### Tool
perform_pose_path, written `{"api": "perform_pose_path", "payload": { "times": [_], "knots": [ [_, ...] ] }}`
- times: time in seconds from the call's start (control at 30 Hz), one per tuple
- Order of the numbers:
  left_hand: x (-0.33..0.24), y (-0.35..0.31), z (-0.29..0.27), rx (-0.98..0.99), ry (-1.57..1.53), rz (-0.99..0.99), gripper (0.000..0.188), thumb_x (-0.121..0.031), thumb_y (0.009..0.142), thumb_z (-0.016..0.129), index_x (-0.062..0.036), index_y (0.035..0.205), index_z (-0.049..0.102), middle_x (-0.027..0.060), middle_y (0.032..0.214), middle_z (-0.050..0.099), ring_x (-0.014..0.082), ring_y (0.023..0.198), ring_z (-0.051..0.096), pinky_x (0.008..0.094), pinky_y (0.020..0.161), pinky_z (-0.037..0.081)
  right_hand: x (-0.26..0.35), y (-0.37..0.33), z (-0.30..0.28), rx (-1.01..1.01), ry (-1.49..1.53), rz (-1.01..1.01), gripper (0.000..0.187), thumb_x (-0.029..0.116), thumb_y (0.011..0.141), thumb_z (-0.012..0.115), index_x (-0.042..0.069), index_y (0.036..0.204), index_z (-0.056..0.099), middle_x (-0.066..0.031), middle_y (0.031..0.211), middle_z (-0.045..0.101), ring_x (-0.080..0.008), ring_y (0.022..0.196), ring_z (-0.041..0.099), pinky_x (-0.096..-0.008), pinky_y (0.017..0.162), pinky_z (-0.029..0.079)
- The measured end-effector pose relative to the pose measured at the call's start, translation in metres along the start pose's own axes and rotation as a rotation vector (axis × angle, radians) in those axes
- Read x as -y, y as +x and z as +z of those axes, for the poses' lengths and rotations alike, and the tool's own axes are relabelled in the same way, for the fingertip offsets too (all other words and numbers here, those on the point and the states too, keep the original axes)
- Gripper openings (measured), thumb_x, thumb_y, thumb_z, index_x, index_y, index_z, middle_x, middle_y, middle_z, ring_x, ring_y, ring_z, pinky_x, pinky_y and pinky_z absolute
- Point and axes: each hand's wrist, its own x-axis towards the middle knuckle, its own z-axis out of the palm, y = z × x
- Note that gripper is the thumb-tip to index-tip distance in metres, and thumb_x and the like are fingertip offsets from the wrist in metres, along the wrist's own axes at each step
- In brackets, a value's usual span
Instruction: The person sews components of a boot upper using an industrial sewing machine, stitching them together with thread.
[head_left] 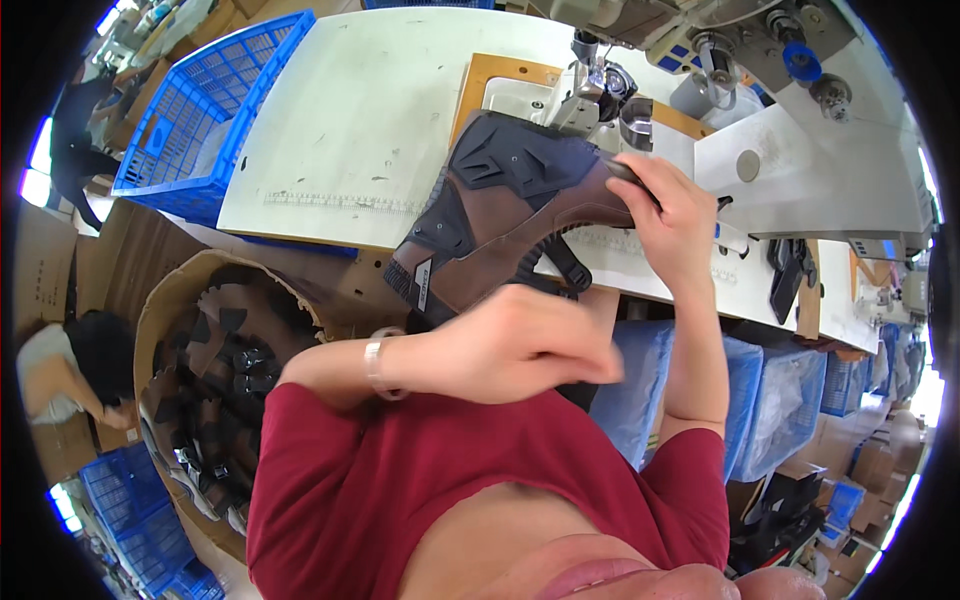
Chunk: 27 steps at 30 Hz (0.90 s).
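Note:
A brown and black boot upper (pixel 510 215) lies slanted across the front edge of the white sewing table, close under the sewing machine head (pixel 598 85). My right hand (pixel 668 215) is closed on its right end, thumb and fingers pinching the edge. A black strap with a buckle (pixel 568 265) hangs from the upper's near side. In front of my body, nearer than the upper and apart from it, my left hand (pixel 520 345) is slightly blurred. Its fingers are curled together, and whatever they may hold is hidden.
At the left of the white table (pixel 345 110) stands a blue crate (pixel 215 110). Below it, a large round cardboard container (pixel 160 310) holds many brown and black pieces. Blue-lined bins (pixel 785 400) sit under the table at right. Another person (pixel 75 370) is at far left.

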Motion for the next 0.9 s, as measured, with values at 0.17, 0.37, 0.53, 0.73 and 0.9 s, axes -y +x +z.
{"api": "perform_pose_path", "payload": {
  "times": [0.17, 0.37, 0.53, 0.73, 0.9],
  "knots": [
    [-0.022, -0.094, -0.051, 0.206, 0.574, -0.603, 0.015, -0.001, 0.08, 0.061, -0.0057, 0.091, 0.069, 0.0101, 0.08, 0.066, 0.0255, 0.073, 0.063, 0.0325, 0.065, 0.051, -0.027, -0.049, -0.082, 0.046, 0.087, 0.274, 0.037, 0.004, 0.074, 0.071, 0.007, 0.11, 0.062, -0.0039, 0.096, 0.062, -0.0115, 0.083, 0.056, -0.0264, 0.069, 0.048],
    [-0.028, -0.077, -0.075, -0.275, 0.613, -0.77, 0.016, -0.006, 0.084, 0.061, 0.001, 0.098, 0.066, 0.0077, 0.073, 0.063, 0.0151, 0.058, 0.057, 0.0275, 0.056, 0.048, -0.194, -0.087, -0.318, -1.112, -0.56, 0.354, 0.027, 0.025, 0.087, 0.064, 0.0, 0.096, 0.07, -0.008, 0.096, 0.069, -0.0147, 0.084, 0.061, -0.0278, 0.075, 0.049],
    [0.056, 0.034, -0.064, -0.374, 0.776, -0.192, 0.024, -0.007, 0.085, 0.061, 0.0002, 0.108, 0.061, 0.0093, 0.088, 0.065, 0.0203, 0.069, 0.06, 0.0286, 0.065, 0.048, -0.362, -0.015, -0.477, -0.545, -0.144, 0.708, 0.057, 0.045, 0.092, 0.051, 0.001, 0.127, 0.053, -0.0125, 0.12, 0.058, -0.0202, 0.098, 0.059, -0.0333, 0.078, 0.05],
    [0.108, 0.069, -0.064, -0.373, 0.165, -0.58, 0.013, -0.009, 0.09, 0.056, -0.0009, 0.086, 0.065, -0.0009, 0.064, 0.056, 0.003, 0.055, 0.046, 0.0184, 0.048, 0.035, -0.347, -0.016, -0.439, -0.564, -0.772, 0.614, 0.064, 0.057, 0.094, 0.039, -0.002, 0.092, 0.064, -0.0241, 0.08, 0.061, -0.0341, 0.075, 0.057, -0.0425, 0.072, 0.045],
    [0.107, 0.064, -0.058, -0.465, 0.116, -0.423, 0.012, -0.008, 0.093, 0.053, -0.0023, 0.085, 0.06, -0.0029, 0.064, 0.051, 0.0018, 0.053, 0.044, 0.0165, 0.047, 0.033, -0.279, -0.068, -0.31, -0.961, 0.102, 0.619, 0.037, 0.042, 0.094, 0.051, 0.006, 0.09, 0.056, 0.0017, 0.062, 0.045, -0.0093, 0.055, 0.045, -0.0272, 0.05, 0.036]
  ]
}}
